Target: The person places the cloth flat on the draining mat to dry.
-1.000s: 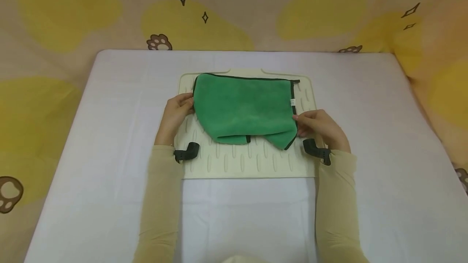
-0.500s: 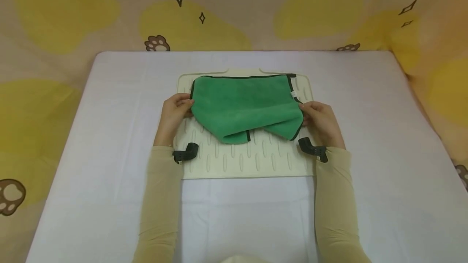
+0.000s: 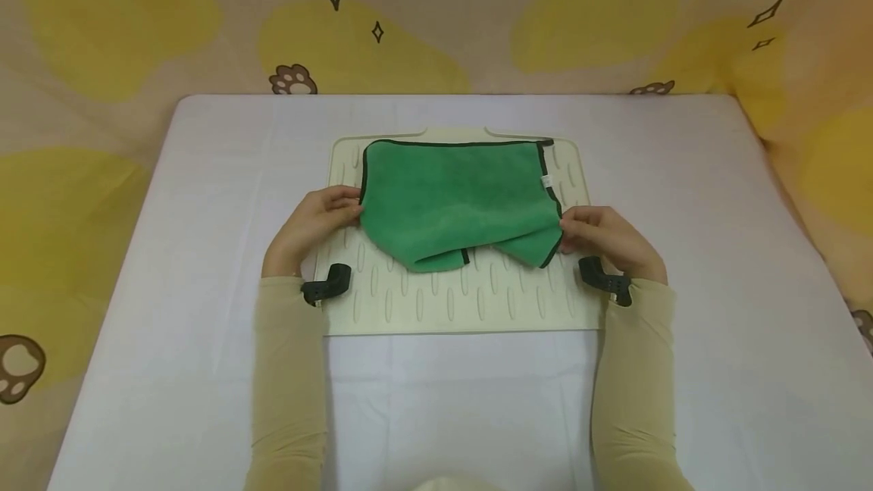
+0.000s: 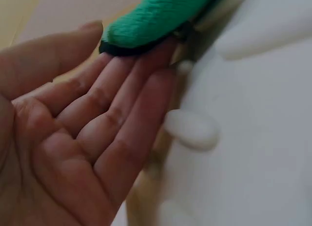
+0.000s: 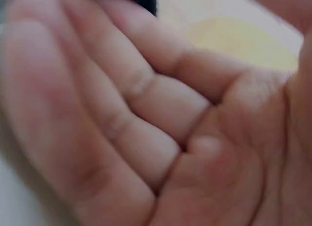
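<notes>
A green cloth [image 3: 450, 195] with dark edging and a small white tag lies spread and partly folded over a cream ribbed board [image 3: 436, 313]. My left hand [image 3: 317, 218] pinches its left edge between thumb and fingers; the left wrist view shows the dark-edged cloth [image 4: 156, 21] at the fingertips. At the opposite edge, below the tag, my right hand [image 3: 607, 232] pinches the border. The front edge of the cloth is bunched into loose folds, and its near right corner hangs toward me. In the right wrist view the fingers [image 5: 117, 123] fill most of the picture.
The board lies on a white-covered table [image 3: 464, 400]. Behind and beside the table hangs a patterned curtain [image 3: 436, 14] with yellow patches and paw prints. Dark wrist mounts [image 3: 327, 284] sit over the sleeves, close above the board.
My right hand first moved away from me and outward, drawing the cloth's right edge along, then came back toward me. My left hand has come slightly nearer me, its forearm swinging outward.
</notes>
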The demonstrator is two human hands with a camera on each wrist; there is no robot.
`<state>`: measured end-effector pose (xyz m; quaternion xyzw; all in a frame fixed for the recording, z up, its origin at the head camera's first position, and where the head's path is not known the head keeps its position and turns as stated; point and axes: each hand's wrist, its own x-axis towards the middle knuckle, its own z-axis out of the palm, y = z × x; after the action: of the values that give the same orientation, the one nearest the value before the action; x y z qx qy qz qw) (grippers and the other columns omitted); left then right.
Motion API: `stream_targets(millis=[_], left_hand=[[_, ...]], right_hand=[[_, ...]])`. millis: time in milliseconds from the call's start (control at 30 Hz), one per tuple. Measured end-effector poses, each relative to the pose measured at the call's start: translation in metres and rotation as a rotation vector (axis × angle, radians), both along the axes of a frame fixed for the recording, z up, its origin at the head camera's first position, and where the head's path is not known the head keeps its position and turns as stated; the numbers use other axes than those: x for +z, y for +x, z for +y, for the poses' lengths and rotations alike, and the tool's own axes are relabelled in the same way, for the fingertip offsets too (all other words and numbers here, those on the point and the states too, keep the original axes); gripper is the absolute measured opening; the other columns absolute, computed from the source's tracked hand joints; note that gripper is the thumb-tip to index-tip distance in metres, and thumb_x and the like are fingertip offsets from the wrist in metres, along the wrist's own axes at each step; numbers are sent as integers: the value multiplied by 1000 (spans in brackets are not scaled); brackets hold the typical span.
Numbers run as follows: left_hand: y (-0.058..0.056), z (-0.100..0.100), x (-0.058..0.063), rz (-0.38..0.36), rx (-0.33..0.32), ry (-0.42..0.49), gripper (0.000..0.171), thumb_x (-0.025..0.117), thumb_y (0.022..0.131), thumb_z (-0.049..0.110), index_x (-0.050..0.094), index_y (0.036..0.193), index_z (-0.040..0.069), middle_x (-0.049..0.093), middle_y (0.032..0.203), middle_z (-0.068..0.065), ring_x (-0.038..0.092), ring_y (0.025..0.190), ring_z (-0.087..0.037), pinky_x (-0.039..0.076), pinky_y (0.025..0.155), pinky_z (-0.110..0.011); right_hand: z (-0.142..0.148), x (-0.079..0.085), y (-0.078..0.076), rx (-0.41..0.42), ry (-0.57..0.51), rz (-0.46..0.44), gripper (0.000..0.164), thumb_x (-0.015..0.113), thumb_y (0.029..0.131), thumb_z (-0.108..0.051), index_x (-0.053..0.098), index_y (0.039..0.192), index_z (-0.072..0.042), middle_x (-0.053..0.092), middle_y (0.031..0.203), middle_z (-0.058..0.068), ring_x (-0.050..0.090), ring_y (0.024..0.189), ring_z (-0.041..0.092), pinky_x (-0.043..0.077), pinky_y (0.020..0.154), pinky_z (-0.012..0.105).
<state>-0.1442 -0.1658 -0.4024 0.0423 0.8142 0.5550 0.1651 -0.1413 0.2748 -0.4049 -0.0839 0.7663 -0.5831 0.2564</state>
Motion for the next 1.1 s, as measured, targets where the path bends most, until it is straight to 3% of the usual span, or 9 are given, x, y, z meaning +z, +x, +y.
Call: stream_targets(millis=[167, 333, 633, 900, 1100], left_hand=[[-3, 4, -5, 21, 77, 41, 35, 55, 95, 6, 48, 126, -10, 63, 99, -15, 63, 77, -7, 51, 76, -24], [-4, 6, -6, 24, 155, 118, 33, 55, 95, 4, 48, 124, -11, 62, 89, -4, 65, 72, -8, 53, 75, -26], [-4, 7, -6, 32, 178, 172, 33, 54, 95, 3, 47, 123, -12, 62, 84, 5, 65, 72, -7, 54, 73, -25], [-4, 7, -6, 29, 248, 145, 33, 56, 94, 5, 49, 122, -12, 62, 79, 7, 61, 65, -7, 53, 65, -22], [-3, 5, -4, 26, 297, 121, 34, 58, 94, 8, 52, 121, -10, 62, 79, 7, 60, 66, -7, 52, 64, -21]], right_hand=[[0, 0, 0, 116, -41, -28, 13, 61, 92, -9, 62, 88, 4, 68, 78, 9, 66, 75, 20, 55, 73, 34], [-2, -2, 0, 139, -65, -2, 12, 62, 91, -5, 63, 86, 5, 68, 77, 11, 67, 73, 21, 55, 71, 35], [2, 0, 1, 60, -132, 56, 15, 60, 92, -5, 60, 83, 7, 66, 77, 9, 64, 74, 18, 55, 70, 30], [9, -1, 3, -3, -241, 123, 14, 54, 92, 5, 57, 78, 7, 65, 73, 8, 63, 70, 20, 53, 68, 28], [13, 0, 4, -37, -298, 115, 16, 52, 92, 7, 61, 80, 1, 64, 73, 6, 63, 69, 17, 53, 67, 26]])
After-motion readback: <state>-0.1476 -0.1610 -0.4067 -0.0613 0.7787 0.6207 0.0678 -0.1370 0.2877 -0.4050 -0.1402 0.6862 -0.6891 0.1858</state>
